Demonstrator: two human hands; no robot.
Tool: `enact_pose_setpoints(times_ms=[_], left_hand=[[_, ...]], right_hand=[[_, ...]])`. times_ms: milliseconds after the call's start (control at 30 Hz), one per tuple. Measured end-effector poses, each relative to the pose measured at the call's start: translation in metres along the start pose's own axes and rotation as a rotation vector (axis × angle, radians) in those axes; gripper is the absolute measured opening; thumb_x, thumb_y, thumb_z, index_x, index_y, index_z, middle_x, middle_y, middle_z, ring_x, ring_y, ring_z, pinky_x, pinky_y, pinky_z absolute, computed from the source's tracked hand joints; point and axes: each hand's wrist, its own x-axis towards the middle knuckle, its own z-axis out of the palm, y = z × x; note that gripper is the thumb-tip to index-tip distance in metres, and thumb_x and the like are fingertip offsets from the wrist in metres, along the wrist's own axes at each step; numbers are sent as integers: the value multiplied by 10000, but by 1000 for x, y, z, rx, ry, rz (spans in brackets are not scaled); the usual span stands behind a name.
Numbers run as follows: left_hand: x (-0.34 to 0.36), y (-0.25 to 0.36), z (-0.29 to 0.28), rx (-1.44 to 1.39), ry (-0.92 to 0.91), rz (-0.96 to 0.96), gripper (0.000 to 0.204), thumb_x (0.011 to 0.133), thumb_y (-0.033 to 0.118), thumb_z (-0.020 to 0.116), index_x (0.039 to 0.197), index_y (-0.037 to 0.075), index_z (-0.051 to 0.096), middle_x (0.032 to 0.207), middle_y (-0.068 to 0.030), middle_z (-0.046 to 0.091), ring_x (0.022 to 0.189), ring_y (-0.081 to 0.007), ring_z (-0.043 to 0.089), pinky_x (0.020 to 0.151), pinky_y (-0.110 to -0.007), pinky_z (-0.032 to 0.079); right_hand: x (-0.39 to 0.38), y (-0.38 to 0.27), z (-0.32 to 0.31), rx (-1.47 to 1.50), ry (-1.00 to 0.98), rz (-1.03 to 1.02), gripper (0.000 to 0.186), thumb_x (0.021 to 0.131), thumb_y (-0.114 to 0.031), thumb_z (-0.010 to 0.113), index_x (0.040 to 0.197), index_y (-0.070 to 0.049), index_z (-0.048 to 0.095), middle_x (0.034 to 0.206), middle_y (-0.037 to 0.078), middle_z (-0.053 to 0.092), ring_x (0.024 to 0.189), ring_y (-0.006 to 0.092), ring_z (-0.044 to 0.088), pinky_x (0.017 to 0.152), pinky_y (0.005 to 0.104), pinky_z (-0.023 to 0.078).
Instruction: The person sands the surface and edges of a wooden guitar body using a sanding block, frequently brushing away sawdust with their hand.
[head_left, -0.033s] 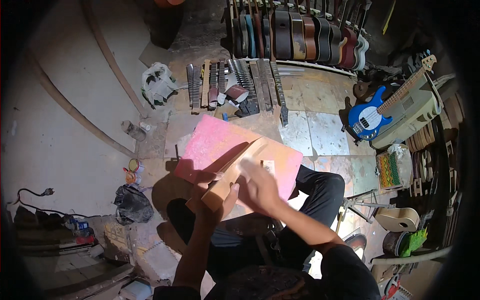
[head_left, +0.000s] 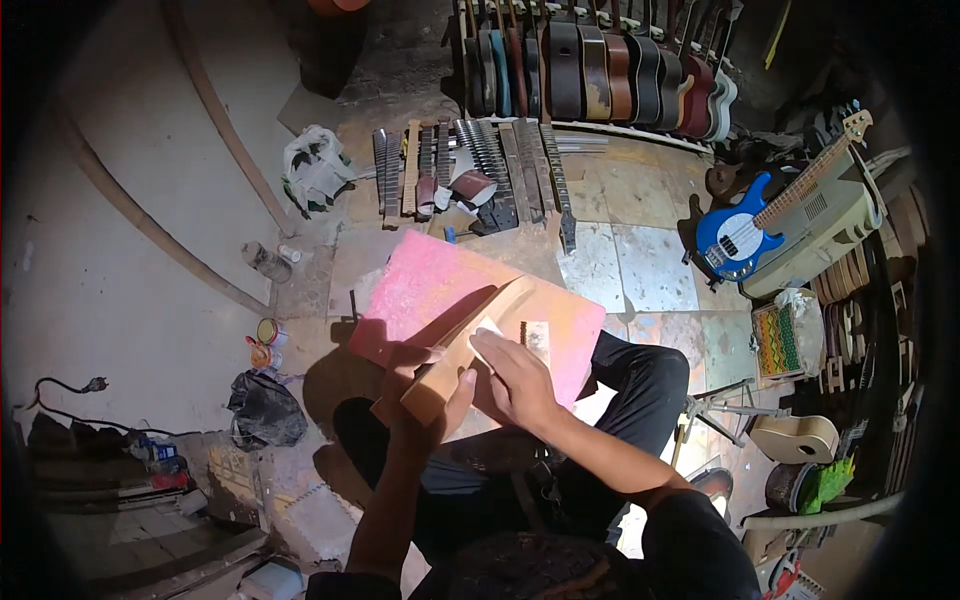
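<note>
A pale, smoothly shaped length of wood, like a guitar neck (head_left: 455,362), slants across a pink board (head_left: 420,275) over my lap. My left hand (head_left: 457,405) is wrapped round its near end, thumb on the right side and fingers on the left. Against the right face of the wood, my right hand (head_left: 520,378) presses a small white piece of sandpaper (head_left: 487,328), partly hidden under the fingers. Just right of those fingers, a small pale rectangle with a dark jagged edge (head_left: 537,338) lies on the board.
Several fretted necks (head_left: 485,150) lie on the tiled floor ahead, below a rack of guitar bodies (head_left: 595,75). A blue bass guitar (head_left: 740,235) leans at the right. To my left are a black plastic bag (head_left: 268,410) and small cans (head_left: 265,355).
My right hand, blurred before, now shows sharply, slightly lower and nearer me, with the white sandpaper visible. My left hand and the wood have hardly moved.
</note>
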Motion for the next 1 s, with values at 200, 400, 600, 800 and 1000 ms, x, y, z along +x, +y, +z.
enact_pose_setpoints(times_ms=[200, 400, 600, 800, 1000], left_hand=[[4, 0, 4, -94, 67, -50, 494, 771, 91, 921, 1130, 8, 591, 1061, -155, 646, 959, -249, 689, 818, -369, 571], [7, 2, 7, -194, 100, -24, 513, 761, 88, 917, 1134, 24, 571, 1009, -143, 685, 888, -240, 705, 830, -367, 574], [3, -1, -6, -74, 17, -41, 479, 813, 49, 849, 1162, 14, 522, 1114, -158, 653, 1050, -267, 688, 931, -402, 561], [22, 22, -8, -73, -9, -115, 485, 734, 76, 915, 1077, 54, 574, 958, -129, 696, 850, -268, 711, 799, -384, 577], [22, 18, -3, -160, 8, -92, 449, 755, 49, 896, 1066, 50, 573, 961, -119, 688, 867, -216, 711, 781, -354, 581]], right_hand=[[14, 65, 2, -83, 138, 173, 550, 821, 122, 564, 1351, -3, 646, 1293, 247, 679, 1233, 427, 647, 1060, 434, 526], [15, 83, -5, -173, 135, 78, 581, 795, 102, 612, 1361, -24, 654, 1357, 237, 666, 1244, 417, 650, 1081, 445, 511], [1, 18, 5, 3, -11, 85, 545, 841, 120, 565, 1353, -34, 674, 1298, 253, 684, 1218, 414, 665, 1052, 429, 524], [5, 53, 9, -68, 118, 91, 547, 854, 123, 573, 1367, -38, 673, 1283, 247, 692, 1206, 375, 684, 1015, 440, 543], [18, 91, -4, -124, 192, 158, 515, 835, 105, 587, 1328, -14, 677, 1255, 252, 697, 1183, 437, 670, 1039, 450, 526]])
